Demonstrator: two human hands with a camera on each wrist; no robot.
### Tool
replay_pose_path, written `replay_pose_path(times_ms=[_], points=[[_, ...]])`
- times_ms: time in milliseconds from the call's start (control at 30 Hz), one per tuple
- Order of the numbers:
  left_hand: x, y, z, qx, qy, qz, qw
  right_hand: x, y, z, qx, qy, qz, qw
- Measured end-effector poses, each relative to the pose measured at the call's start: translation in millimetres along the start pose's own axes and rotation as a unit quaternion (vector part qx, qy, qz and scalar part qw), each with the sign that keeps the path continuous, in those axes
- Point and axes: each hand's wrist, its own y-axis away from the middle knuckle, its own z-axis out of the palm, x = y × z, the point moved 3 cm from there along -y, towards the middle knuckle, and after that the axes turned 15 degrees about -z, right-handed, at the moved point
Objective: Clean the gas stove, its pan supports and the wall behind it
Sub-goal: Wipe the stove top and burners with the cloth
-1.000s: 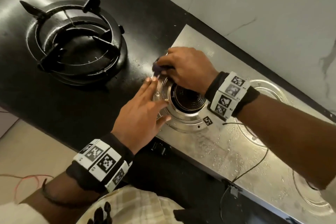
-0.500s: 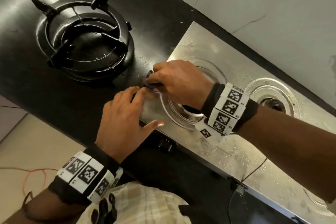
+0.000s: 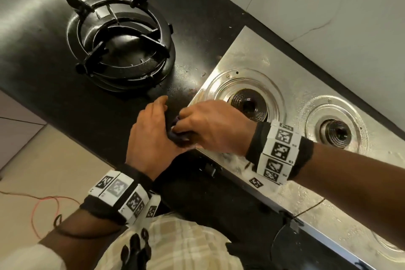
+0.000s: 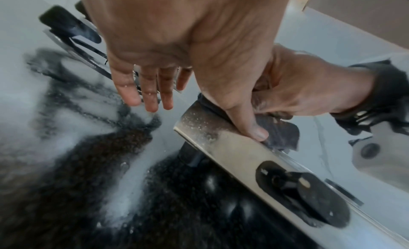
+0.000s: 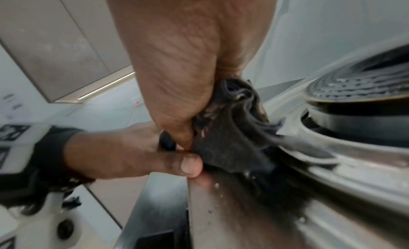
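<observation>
At the stove's [image 3: 274, 184] front corner, your right hand [image 3: 215, 126] is pinching what looks like a dark cloth [image 5: 223, 144] while your left hand's [image 3: 149, 138] fingers [image 4: 150, 88] are lying straight together.

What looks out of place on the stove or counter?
The pan supports sit stacked on the black counter, off the stove, leaving its burners bare. Suds streak the counter by the stove's corner.

We see the steel gas stove [image 3: 274, 68] lying wet and speckled, burners bare. The black pan supports [image 3: 122, 44] sit stacked on the dark tabletop [image 3: 32, 50] beside it. Behind runs the pale wall [image 3: 328, 6].
</observation>
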Motion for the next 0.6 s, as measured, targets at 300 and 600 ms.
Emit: replay_pose_path(times_ms=[300,600], points=[[2.4,-0.6,-1.0,-0.003,0.001,-0.012,1.000,91.1,11.7,-38.2,0.078,0.068,0.206,0.973],[1.0,-6.6,0.4,-0.015,0.000,0.004,1.000,7.4,-7.8,-10.9,0.000,0.009,0.053,0.999]])
